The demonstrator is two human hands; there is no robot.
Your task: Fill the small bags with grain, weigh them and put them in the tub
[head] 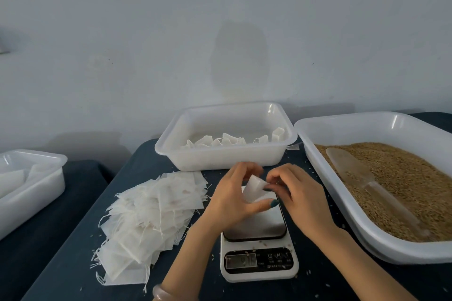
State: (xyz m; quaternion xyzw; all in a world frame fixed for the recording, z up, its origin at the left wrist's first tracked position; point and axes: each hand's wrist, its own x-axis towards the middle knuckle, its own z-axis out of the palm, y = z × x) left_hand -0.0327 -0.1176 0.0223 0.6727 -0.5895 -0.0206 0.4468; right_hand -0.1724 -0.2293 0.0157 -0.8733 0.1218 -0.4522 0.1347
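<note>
I read both grips as pinching: left hand (234, 194) and right hand (302, 200) hold the small white mesh bag (254, 187) by its edges over the white digital scale (259, 273), presumably keeping it at the platform for weighing.

From my remote station, I identify two body parts in the head view: the left hand (234, 193) and the right hand (298, 193). Both are bare, as are both forearms down to the lower frame edge. The left thumbnail (274, 203) carries glossy dark teal polish and extends slightly past the fingertip. The right thumbnail (267, 188) shows the same dark teal. I cannot read the remaining nails. A bangle (158, 293) encircles the left forearm. It is smooth, rounded and pale pink, and the frame edge cuts it off.
</note>
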